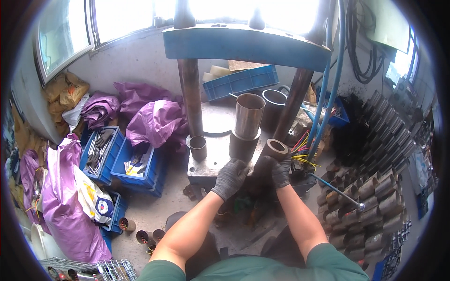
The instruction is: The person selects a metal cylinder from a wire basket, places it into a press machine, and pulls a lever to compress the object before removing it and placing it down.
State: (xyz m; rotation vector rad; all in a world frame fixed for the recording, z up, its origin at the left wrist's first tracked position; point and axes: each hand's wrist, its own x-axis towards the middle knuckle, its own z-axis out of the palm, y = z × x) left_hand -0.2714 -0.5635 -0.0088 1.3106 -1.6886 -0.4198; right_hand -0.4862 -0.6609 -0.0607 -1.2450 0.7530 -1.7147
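Observation:
My right hand [281, 171] wears a dark grey work glove and is closed around a thick-walled dark metal sleeve [269, 151], tilted with its ring-shaped end up. My left hand [230, 179], gloved alike, has its fingers curled at the foot of a dark cylinder [241, 146] on the press bed [206, 169]. Whether it grips that cylinder or something in front of it is hidden. A shiny metal tube [250, 114] stands upright on the dark cylinder. A short open tube [198, 149] sits at the bed's left corner, and a wider dark tube [273, 110] stands behind.
The press's blue crossbeam [248, 46] spans two steel columns overhead. Blue crates [136, 171] and purple sacks [157, 122] lie to the left. On the right are a ball-ended lever [338, 191], blue hoses [333, 84], yellow wires [304, 161] and stacked metal tubes [370, 189].

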